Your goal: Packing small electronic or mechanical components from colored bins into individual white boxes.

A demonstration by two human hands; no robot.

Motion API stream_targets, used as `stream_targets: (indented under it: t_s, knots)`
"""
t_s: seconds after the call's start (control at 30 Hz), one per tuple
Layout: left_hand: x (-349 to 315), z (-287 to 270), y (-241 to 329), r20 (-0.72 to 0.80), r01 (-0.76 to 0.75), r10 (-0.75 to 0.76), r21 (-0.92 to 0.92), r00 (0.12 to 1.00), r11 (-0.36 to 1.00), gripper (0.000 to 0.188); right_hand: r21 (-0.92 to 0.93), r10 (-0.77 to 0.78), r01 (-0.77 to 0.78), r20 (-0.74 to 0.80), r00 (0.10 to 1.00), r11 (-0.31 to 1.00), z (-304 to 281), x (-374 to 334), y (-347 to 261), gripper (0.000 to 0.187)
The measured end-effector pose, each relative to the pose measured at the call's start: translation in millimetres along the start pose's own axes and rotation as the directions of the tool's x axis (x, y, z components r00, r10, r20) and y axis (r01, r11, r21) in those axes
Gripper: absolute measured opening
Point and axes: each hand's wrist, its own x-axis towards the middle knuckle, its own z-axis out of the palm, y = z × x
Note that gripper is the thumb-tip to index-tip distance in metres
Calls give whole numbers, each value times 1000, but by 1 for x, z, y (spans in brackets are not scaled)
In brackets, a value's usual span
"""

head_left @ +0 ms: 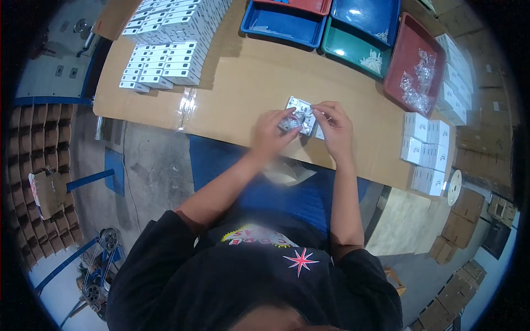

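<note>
Both my hands meet near the front edge of a cardboard-covered table [248, 88]. My left hand [270, 132] and my right hand [334, 128] together hold a small flat white part [300, 115] wrapped in a clear plastic bag, a little above the cardboard. The fingers of both hands pinch it from either side. Another small white piece [319, 132] lies just under my right hand.
Stacks of small white boxes stand at the back left [165, 44] and at the right [428, 146]. Blue [281, 25], green [353, 49] and red [414, 60] trays line the back, the red one holding clear bagged parts. Cardboard cartons [486, 138] stand at the far right.
</note>
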Motion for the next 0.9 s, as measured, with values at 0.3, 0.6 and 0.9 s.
stream_targets:
  t_s: [0.3, 0.6, 0.9]
  knots:
    - [-2, -2, 2, 16, 5, -5, -34, 1000, 999, 50, -48, 160, -158, 32, 987, 986, 19, -14, -16, 10]
    - [0, -4, 3, 18, 14, -13, -54, 1000, 998, 50, -80, -62, 62, 1, 998, 995, 25, -14, -15, 8]
    - [-1, -2, 2, -7, 9, -9, -32, 1000, 999, 48, -26, -33, 32, -48, 998, 999, 15, -7, -2, 10]
